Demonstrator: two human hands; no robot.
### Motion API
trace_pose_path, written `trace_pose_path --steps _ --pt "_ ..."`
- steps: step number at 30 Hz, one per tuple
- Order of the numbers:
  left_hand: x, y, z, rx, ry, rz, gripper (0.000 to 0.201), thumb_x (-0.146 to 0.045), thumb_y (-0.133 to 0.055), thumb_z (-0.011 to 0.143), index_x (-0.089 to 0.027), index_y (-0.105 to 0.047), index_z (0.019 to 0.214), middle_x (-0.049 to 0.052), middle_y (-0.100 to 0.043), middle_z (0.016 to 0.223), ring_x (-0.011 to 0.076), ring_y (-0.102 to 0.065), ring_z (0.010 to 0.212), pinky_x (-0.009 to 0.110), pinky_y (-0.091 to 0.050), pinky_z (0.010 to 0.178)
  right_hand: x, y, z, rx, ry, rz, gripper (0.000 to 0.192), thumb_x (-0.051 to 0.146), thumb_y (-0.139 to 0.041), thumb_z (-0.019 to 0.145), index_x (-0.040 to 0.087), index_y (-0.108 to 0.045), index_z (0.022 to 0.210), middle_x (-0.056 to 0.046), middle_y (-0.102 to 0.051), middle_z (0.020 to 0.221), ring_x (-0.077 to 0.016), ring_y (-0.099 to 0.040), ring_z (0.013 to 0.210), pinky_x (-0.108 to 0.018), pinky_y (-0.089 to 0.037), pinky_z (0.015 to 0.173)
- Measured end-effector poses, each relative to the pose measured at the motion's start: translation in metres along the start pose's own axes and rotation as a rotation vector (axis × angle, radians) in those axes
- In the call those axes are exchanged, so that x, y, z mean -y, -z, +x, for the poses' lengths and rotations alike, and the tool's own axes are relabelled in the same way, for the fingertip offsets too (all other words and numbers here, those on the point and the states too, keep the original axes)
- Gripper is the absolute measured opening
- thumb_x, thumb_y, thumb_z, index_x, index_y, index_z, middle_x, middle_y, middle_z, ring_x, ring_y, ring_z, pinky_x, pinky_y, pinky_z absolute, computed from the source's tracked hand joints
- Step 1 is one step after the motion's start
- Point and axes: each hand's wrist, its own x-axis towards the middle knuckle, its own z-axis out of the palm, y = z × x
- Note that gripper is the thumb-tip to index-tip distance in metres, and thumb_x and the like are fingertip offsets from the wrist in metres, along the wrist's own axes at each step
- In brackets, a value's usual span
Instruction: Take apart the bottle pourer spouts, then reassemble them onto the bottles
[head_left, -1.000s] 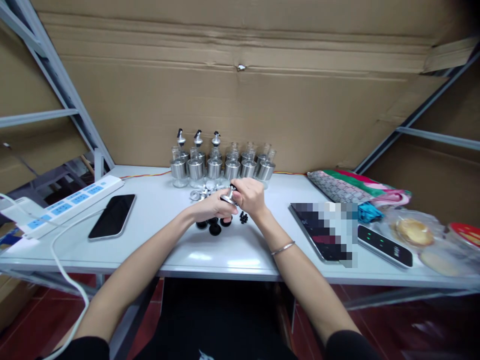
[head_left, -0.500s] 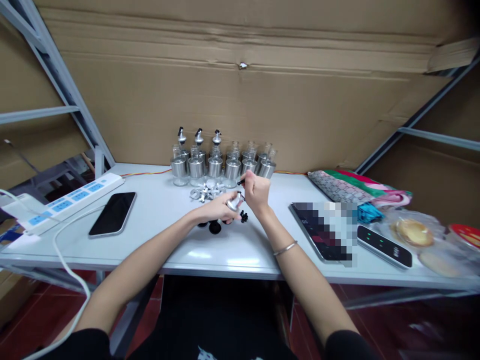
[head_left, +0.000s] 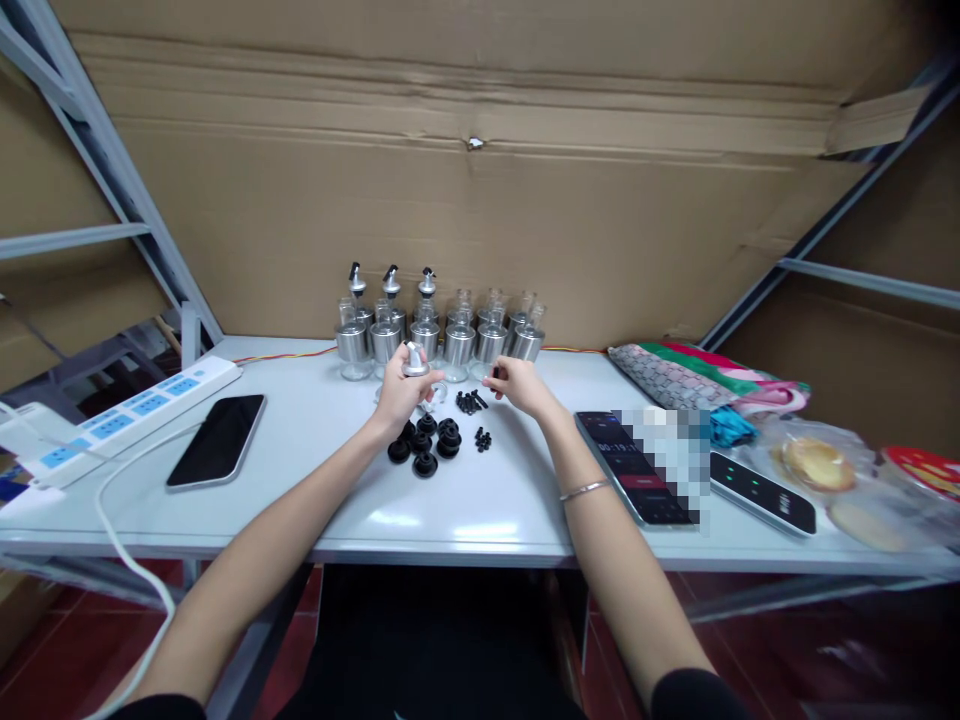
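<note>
White tabletop (head_left: 315, 480): left hand (head_left: 401, 395) pinches a metal pourer cap (head_left: 414, 362) upright. Right hand (head_left: 517, 385) (just right of it) grips a small black plug (head_left: 495, 373), both above the black stoppers (head_left: 427, 445).

left hand (head_left: 401, 392) raised, fingers closed (gripping) | right hand (head_left: 517, 384) low, seemingly pinching | forearms extended

The front strip of the surface (head_left: 450, 515) is bare between the phone (head_left: 217, 441) on the left and the tablet (head_left: 637, 465) on the right, so a hand could pass there. Farther back, black caps (head_left: 424, 445) and small black pieces (head_left: 471, 402) (loosely scattered) lie mid-surface. Behind them a row of bottles (head_left: 442, 335) stands against the cardboard (head_left: 480, 220), blocking the rear.
</note>
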Motion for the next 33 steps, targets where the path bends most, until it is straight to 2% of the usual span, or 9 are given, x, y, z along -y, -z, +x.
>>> trace_pose_path --steps 4,12,20,25,29,33 --pt "0.001 0.003 0.002 -0.022 -0.037 0.000 0.037 -0.018 -0.068 0.057 -0.021 -0.035 0.076 -0.016 -0.035 0.042 0.0025 -0.033 0.033 0.017 -0.034 0.041 -0.006 0.003 -0.001 0.036 0.008 -0.013 0.015 0.012 -0.067 0.068 0.016 -0.054 0.063 0.003 -0.058 0.054 -0.0105 -0.056 0.055 -0.020 -0.039 0.057" --pt "-0.003 0.002 0.002 -0.072 -0.010 -0.020 0.036 -0.015 -0.067 0.058 -0.021 -0.036 0.077 -0.015 -0.035 0.045 0.0023 -0.032 0.035 0.018 -0.035 0.042 -0.017 -0.002 0.006 0.053 0.032 -0.181 0.011 0.006 -0.069 0.060 0.014 -0.067 0.068 -0.002 -0.068 0.068 -0.0123 -0.058 0.064 -0.021 -0.041 0.060" --pt "-0.002 0.003 0.002 -0.064 -0.031 -0.009 0.036 -0.015 -0.067 0.058 -0.020 -0.037 0.077 -0.015 -0.036 0.046 0.0024 -0.034 0.035 0.017 -0.035 0.042 -0.030 -0.009 0.007 0.048 0.082 -0.303 0.028 -0.005 -0.055 0.061 0.012 -0.071 0.077 -0.006 -0.071 0.077 -0.0141 -0.061 0.071 -0.020 -0.042 0.065" --pt "-0.002 0.004 0.002 -0.060 -0.052 0.002 0.035 -0.017 -0.067 0.058 -0.020 -0.036 0.077 -0.014 -0.037 0.048 0.0022 -0.035 0.036 0.017 -0.034 0.041 -0.030 -0.011 0.007 0.088 0.060 -0.323 0.025 -0.001 -0.057 0.065 0.012 -0.072 0.081 -0.007 -0.071 0.078 -0.0147 -0.061 0.071 -0.021 -0.042 0.065" --pt "-0.001 0.004 0.003 -0.068 -0.041 0.000 0.036 -0.018 -0.067 0.058 -0.020 -0.037 0.077 -0.014 -0.035 0.049 0.0022 -0.035 0.037 0.017 -0.036 0.042 -0.023 -0.009 0.006 0.057 0.062 -0.340 0.026 0.003 -0.058 0.070 0.013 -0.070 0.091 -0.006 -0.070 0.080 -0.0145 -0.060 0.071 -0.022 -0.041 0.065" --pt "0.001 0.004 0.004 -0.075 -0.042 0.013 0.036 -0.020 -0.067 0.057 -0.020 -0.037 0.077 -0.014 -0.037 0.048 0.0026 -0.035 0.037 0.017 -0.036 0.042 -0.020 -0.008 0.005 0.080 0.045 -0.364 0.021 0.008 -0.058 0.073 0.014 -0.071 0.089 -0.006 -0.069 0.081 -0.0148 -0.060 0.072 -0.023 -0.040 0.065"
